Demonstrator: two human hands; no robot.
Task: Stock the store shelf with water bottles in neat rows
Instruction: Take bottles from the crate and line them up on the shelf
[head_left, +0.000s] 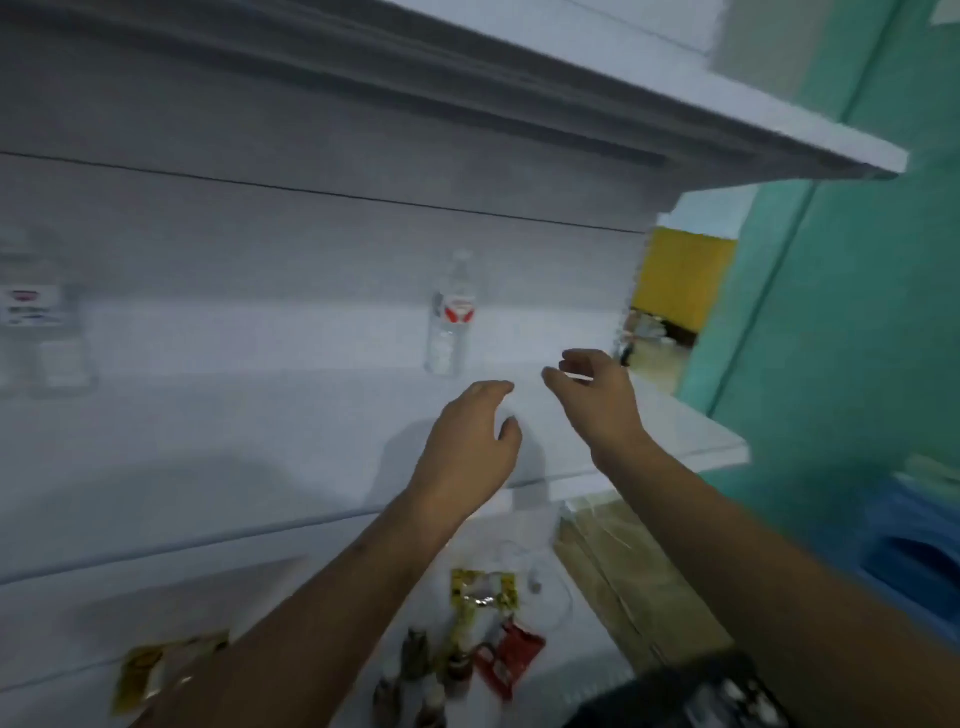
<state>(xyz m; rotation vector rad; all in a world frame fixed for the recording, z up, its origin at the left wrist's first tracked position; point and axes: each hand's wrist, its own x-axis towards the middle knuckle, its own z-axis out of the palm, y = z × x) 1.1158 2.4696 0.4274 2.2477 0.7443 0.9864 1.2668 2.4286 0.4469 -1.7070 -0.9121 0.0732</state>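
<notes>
While over shelf (260, 415), both hands (470, 447) empty

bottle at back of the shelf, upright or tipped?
Upright: the bottle stands on its base on the shelf, cap up, label level. Neither hand touches it.

Bottle label (459, 310): red and white mark, lettering too blurred to read.
Left bottle label (28, 306): print unreadable.
Lower-shelf packets (483, 590): no legible text.

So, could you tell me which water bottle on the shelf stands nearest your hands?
The red-labelled bottle just beyond both hands; the other bottle stands far left.
</notes>
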